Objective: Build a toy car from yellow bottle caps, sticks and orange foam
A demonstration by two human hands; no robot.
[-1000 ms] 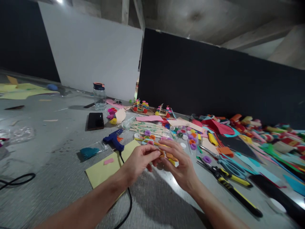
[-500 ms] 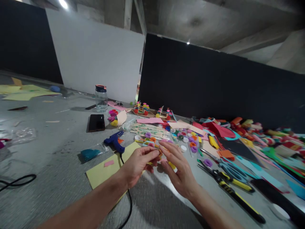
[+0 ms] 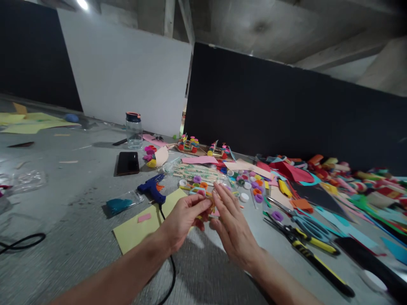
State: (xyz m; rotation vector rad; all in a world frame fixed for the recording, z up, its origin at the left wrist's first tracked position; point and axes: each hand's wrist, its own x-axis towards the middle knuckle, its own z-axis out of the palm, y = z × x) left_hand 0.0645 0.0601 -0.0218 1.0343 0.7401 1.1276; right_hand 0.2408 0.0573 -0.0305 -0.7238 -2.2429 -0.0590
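Observation:
Held in the pinched fingers of my left hand [image 3: 183, 216] is a small craft piece [image 3: 212, 207], mostly hidden, with tan, yellow and pink bits showing. My right hand [image 3: 234, 226] has its fingers stretched out side by side, the palm turned toward the piece. Its fingertips are close to the left thumb; whether they touch the piece I cannot tell. Left of the hands a blue hot glue gun [image 3: 153, 189] lies by a yellow paper sheet [image 3: 133, 231], its black cord running under my left wrist. A pink paper strip [image 3: 144, 217] rests on the sheet.
Pliers [image 3: 310, 258], scissors [image 3: 305, 224] and coloured paper scraps lie to the right. Plastic rings and caps [image 3: 258, 192] and bagged sticks [image 3: 199, 170] are ahead. A phone [image 3: 127, 163], a bottle [image 3: 134, 130] and a teal-filled bag [image 3: 119, 205] are at left. Small wheeled models [image 3: 188, 145] stand behind.
My right hand has tilted a little and moved slightly left, its fingers now closer together and more upright. My left hand keeps its pinch, and the view has shifted slightly.

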